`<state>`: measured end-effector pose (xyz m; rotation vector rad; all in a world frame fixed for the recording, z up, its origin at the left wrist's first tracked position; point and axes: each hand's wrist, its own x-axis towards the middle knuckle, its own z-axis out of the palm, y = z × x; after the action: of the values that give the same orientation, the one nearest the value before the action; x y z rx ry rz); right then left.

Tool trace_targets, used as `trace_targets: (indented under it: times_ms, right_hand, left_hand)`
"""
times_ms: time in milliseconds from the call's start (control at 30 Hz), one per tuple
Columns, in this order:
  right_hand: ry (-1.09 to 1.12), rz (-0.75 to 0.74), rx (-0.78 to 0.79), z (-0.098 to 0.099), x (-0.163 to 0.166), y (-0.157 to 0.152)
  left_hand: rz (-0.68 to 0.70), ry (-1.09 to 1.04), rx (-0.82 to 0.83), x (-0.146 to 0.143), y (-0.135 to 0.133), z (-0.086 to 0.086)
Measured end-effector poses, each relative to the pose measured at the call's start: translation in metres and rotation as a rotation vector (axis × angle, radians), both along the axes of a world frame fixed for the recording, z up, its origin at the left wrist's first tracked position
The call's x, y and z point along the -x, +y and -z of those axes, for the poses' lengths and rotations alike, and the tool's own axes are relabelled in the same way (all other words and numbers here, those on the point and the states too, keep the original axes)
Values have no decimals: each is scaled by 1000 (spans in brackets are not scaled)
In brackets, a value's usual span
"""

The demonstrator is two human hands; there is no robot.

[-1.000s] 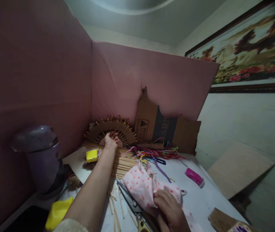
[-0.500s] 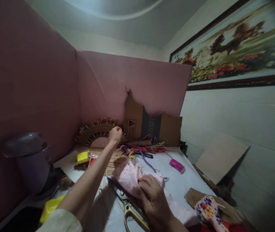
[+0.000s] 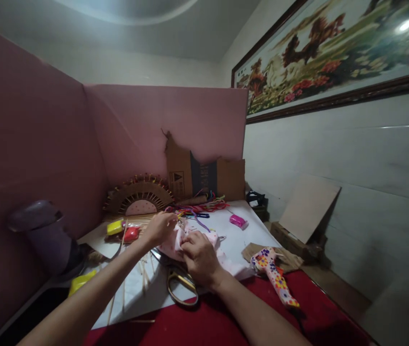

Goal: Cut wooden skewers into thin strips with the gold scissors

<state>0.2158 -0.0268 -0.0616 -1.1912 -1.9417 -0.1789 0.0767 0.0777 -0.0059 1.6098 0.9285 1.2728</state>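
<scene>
Both my hands meet over a pink dotted cloth (image 3: pixel 226 262) lying on a white sheet (image 3: pixel 251 235). My left hand (image 3: pixel 159 227) pinches the cloth's far edge with its fingers closed. My right hand (image 3: pixel 199 257) presses and grips the cloth from the near side. Gold-handled scissors (image 3: pixel 177 283) lie just under the cloth. Behind the hands, a half-round cardboard fan of sticks (image 3: pixel 138 197) leans on the pink board (image 3: pixel 154 129).
Coloured cords (image 3: pixel 200 209), a magenta block (image 3: pixel 238 221), yellow (image 3: pixel 114 227) and red (image 3: pixel 131 234) pieces and loose bamboo sticks (image 3: pixel 143 276) lie on the sheet. A flower-patterned glue gun (image 3: pixel 274 276) rests right. A purple bin (image 3: pixel 42 235) stands left. Torn cardboard (image 3: pixel 204 175) leans behind.
My left hand has left the cardboard fan and come back to the pink cloth beside my right hand. The camera has tilted down and to the right.
</scene>
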Motion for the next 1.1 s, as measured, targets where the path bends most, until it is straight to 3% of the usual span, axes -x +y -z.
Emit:
trace_targets:
  times_ms: [67,133,267,433,700,900,1000,1067,1100]
  right_hand:
    - [6,32,-5,1,0,1]
    - [22,66,-10,2,0,3]
    - [50,91,-20,4,-1,4]
    - [13,42,-34,2,-1,0]
    - [-161,-74,38,3,-2,-3]
    - [-87,132,-12,0,-8,-1]
    - [82,283,-44,-2,-13,0]
    - [219,428,-27,-3,-15,0]
    - [270,491,-9,-3,-16,0]
  left_hand:
    - [36,51,-63,9,-19,6]
    - [120,201,-250,16,-36,13]
    - [103,287,-344,28,-57,30]
    - [-31,296,-409,36,-58,48]
    - [-50,386,-481,43,-64,60]
    - [-243,369,-470,47,-62,55]
    - [-306,397,-600,51,-65,49]
    - [-259,422,-685,50,-72,46]
    - [-167,452,-703,48,-76,46]
